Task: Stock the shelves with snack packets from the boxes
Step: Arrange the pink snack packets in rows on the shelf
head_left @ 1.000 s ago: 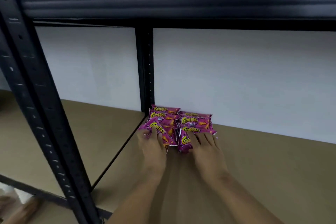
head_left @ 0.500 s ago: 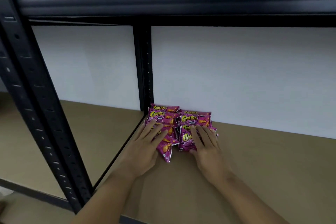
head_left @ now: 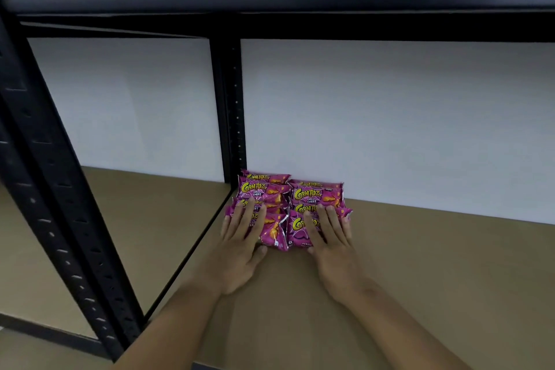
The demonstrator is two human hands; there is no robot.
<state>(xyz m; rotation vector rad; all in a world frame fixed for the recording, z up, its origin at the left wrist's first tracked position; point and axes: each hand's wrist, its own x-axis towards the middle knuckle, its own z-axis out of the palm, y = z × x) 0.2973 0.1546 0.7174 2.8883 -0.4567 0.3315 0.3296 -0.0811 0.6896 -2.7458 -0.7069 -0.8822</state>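
Both hands lay flat on a small cluster of purple Corntoz Chilli Cheez packets (head_left: 288, 207) at the back of the brown shelf board (head_left: 420, 264), against the white back panel (head_left: 390, 123) and just right of the black rear upright (head_left: 231, 105). The left hand (head_left: 240, 246) rested, fingers straight and slightly spread, on the left column of packets; the right hand (head_left: 333, 243) rested likewise on the right column. The hands were apart, neither one curled round or pinching a packet (pressing or squaring up the pile, by my reading).

Packets sat in two columns side by side, overlapping front to back; the exact count could not be read, as the hands covered the nearer ones.

Progress, judged from the view: early. Only this one cluster was on the shelf. The rest of this board to the right and the neighbouring bay (head_left: 144, 219) to the left showed no packets. No boxes were in view, so the stock remaining could not be told.
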